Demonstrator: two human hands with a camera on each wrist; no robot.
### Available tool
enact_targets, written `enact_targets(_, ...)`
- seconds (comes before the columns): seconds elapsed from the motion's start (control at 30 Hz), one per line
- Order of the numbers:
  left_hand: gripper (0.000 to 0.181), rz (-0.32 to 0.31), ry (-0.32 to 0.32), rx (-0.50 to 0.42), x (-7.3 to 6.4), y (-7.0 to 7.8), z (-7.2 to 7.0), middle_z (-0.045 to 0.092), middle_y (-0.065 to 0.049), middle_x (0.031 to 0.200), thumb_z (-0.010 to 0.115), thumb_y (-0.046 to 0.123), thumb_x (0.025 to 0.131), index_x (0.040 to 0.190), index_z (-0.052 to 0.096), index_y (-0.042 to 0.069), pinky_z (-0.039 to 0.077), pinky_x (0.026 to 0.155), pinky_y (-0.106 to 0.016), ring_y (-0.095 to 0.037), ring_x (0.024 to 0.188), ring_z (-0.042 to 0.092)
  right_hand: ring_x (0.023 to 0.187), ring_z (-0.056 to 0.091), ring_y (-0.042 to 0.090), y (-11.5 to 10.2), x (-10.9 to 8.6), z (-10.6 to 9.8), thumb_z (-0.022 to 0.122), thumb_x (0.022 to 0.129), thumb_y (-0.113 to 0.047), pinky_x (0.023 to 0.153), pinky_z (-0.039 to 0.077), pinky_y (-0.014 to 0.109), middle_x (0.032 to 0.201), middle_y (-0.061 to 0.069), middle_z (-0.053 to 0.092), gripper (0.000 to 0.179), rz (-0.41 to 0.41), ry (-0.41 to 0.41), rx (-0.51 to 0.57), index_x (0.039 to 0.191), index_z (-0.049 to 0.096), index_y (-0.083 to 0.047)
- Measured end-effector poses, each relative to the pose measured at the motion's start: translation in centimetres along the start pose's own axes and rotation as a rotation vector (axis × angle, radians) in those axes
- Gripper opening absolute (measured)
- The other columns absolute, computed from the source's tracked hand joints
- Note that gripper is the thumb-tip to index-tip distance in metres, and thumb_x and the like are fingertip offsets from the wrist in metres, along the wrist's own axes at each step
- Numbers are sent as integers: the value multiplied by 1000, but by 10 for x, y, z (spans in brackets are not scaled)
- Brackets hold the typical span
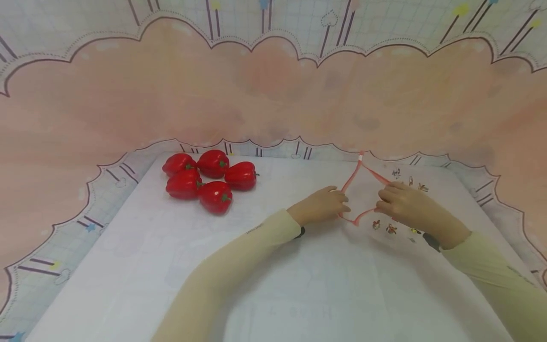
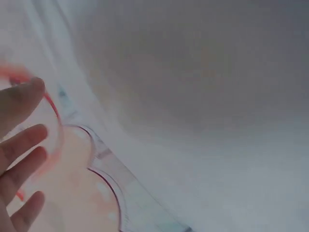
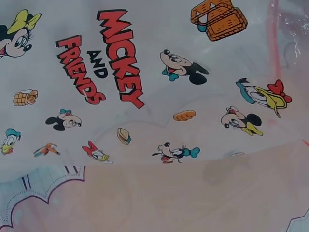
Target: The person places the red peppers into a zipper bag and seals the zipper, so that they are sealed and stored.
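Observation:
A clear plastic zip bag (image 1: 399, 225) with a red-edged mouth and cartoon prints is at the right of the white table. My right hand (image 1: 406, 204) grips the right side of its mouth, fingers curled at the red edge. My left hand (image 1: 320, 205) touches the mouth's left side. In the left wrist view its fingers (image 2: 26, 169) are spread and fairly straight beside the red edge (image 2: 54, 106). Between the hands the mouth gapes in a diamond shape. The right wrist view shows the printed bag face (image 3: 145, 106); the right hand is out of that view.
Several shiny red bell peppers (image 1: 215, 197) with green stems lie grouped at the table's back left. A pink and white patterned cloth (image 1: 256, 95) rises behind the white tabletop (image 1: 171, 266) and borders its sides.

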State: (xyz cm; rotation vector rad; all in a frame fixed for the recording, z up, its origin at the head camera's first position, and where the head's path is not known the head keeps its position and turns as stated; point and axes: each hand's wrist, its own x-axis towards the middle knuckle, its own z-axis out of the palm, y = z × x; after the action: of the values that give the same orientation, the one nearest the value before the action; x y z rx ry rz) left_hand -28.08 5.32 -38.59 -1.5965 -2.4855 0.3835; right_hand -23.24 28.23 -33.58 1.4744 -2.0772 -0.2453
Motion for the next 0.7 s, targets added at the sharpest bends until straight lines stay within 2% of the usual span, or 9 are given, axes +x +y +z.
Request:
enact_targets(0.03, 34, -4, -16, 35, 2, -5, 1, 56, 4, 135, 52, 21, 96, 127, 58, 30, 28, 116, -35, -12, 131, 45, 62, 46, 16, -1, 1, 1, 76, 74, -11, 61, 46, 30, 63, 0, 45, 18, -4, 2, 9, 69, 59, -7)
enact_targets(0.1, 37, -1, -38, 110, 5, -14, 4, 46, 4, 145, 46, 19, 98, 132, 54, 31, 22, 118, -36, -13, 140, 34, 64, 47, 16, -4, 3, 1, 85, 52, -5, 62, 46, 30, 65, 0, 47, 30, -13, -18, 32, 73, 63, -7)
enact_targets(0.23, 36, 12, -29, 259, 10, -26, 8, 42, 4, 147, 44, 18, 98, 129, 56, 32, 18, 120, -37, -12, 141, 30, 66, 49, 16, -7, 5, 2, 85, 52, -4, 63, 46, 30, 67, 0, 49, 31, -35, -13, 38, 76, 66, -7)
enact_targets(0.3, 33, 4, -27, 285, 9, -28, 9, 45, 5, 145, 46, 18, 97, 125, 60, 32, 19, 119, -37, -11, 140, 33, 66, 50, 16, -9, 6, 2, 85, 52, -4, 63, 47, 29, 67, 0, 50, 31, -40, -7, 26, 76, 66, -7)
enact_targets(0.43, 29, -21, -53, 290, 1, -26, 13, 51, 7, 140, 48, 19, 97, 118, 64, 31, 22, 118, -38, -8, 136, 39, 64, 50, 15, -10, 6, 0, 86, 49, -2, 62, 47, 29, 66, 0, 49, 35, -32, -7, 20, 75, 64, -8)
enact_targets(0.53, 27, -41, -74, 248, -6, -23, 15, 53, 8, 138, 47, 20, 97, 115, 65, 30, 23, 117, -39, -8, 134, 42, 64, 49, 15, -9, 6, -2, 86, 49, 1, 61, 47, 30, 65, -1, 48, 36, -19, -11, 27, 75, 63, -8)
enact_targets(0.7, 27, -55, -65, 151, -12, -19, 13, 57, 5, 134, 50, 19, 96, 114, 66, 29, 24, 117, -41, -12, 134, 43, 63, 46, 14, -7, 11, -3, 86, 48, 1, 59, 46, 29, 66, -1, 45, 38, -31, -12, 39, 75, 61, -9)
